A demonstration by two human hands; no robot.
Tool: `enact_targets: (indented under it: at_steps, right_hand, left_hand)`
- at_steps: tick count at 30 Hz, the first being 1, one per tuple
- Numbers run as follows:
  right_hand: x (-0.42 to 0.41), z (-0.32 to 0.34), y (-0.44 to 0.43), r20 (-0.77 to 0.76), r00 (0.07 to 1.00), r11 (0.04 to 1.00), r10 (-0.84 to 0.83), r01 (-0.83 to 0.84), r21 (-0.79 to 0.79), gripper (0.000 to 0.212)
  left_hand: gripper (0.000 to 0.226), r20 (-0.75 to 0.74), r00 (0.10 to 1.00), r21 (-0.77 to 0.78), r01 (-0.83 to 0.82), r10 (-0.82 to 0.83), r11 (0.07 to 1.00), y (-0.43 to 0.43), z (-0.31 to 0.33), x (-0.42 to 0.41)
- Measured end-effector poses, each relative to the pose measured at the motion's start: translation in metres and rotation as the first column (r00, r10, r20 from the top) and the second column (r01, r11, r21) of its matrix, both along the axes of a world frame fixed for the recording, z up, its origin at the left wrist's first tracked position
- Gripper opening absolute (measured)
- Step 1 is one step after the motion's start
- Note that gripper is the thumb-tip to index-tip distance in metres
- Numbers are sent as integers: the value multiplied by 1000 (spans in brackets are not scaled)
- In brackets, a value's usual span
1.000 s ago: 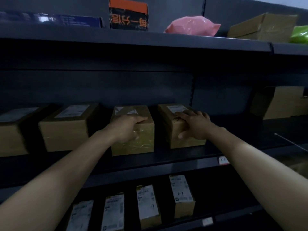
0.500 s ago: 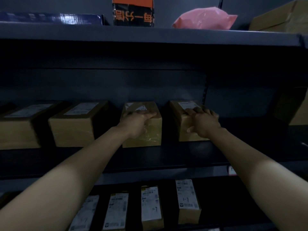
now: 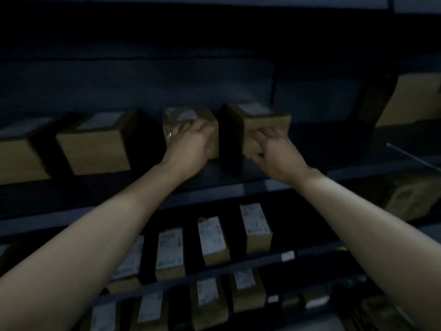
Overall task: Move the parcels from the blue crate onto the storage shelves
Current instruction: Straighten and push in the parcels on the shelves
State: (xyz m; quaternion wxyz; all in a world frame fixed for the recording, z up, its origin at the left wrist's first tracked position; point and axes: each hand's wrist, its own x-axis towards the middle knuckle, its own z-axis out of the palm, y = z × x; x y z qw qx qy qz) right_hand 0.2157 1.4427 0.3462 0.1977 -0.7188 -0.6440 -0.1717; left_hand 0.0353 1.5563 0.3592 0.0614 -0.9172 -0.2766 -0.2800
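Note:
On the middle shelf [image 3: 214, 190] two brown parcels stand side by side. The left one, a tape-wrapped parcel [image 3: 181, 115], has my left hand [image 3: 188, 145] laid against its front face, fingers reaching to its top edge. My right hand [image 3: 274, 155] rests on the front of the right parcel [image 3: 261, 114], a plain box with a white label on top; the fingers lie across its lower front. A dark gap separates the two parcels. No blue crate is in view.
Two more brown boxes [image 3: 95, 144] [image 3: 14, 151] stand further left on the same shelf. A large carton [image 3: 415, 101] fills the far right. The lower shelves hold rows of small labelled parcels [image 3: 212, 237]. Another carton [image 3: 415, 197] sits lower right.
Both hands have slid from the tops of the two parcels down onto their front faces. The camera has tipped downward, hiding the top shelf and showing more lower shelves.

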Motion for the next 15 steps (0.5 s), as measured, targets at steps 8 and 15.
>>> enact_targets:
  at_steps: [8,15]
  right_hand:
    - [-49,-91,-80,-27,996,989,82,-85,-117,36]
    - [-39,-170,-71,-117,978,890,-172,103,-445,49]
  left_hand:
    - [28,15,964,-214,261,-264,941,-85,-73,-37]
    - [38,-324,932,-489,-21,-160,872,-68,-182,-42]
